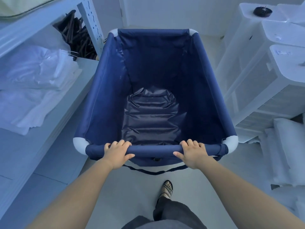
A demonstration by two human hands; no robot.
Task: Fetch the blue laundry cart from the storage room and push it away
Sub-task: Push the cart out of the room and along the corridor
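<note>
The blue laundry cart (105, 96) fills the middle of the head view, a deep fabric bin with white corner joints and nothing inside. Its near rim bar runs across just in front of me. My left hand (116, 153) is wrapped over the left part of that bar, fingers curled over the top. My right hand (192, 153) grips the right part of the same bar the same way. A dark strap hangs below the bar. My right foot in a sandal is on the floor behind the cart.
A white shelf unit (49, 103) with folded white linen stands close on the left, with dark hangers (77, 37) behind it. Stacked white appliances (264, 71) and wrapped white bundles (287, 151) crowd the right. A white door (153, 12) lies ahead beyond the cart.
</note>
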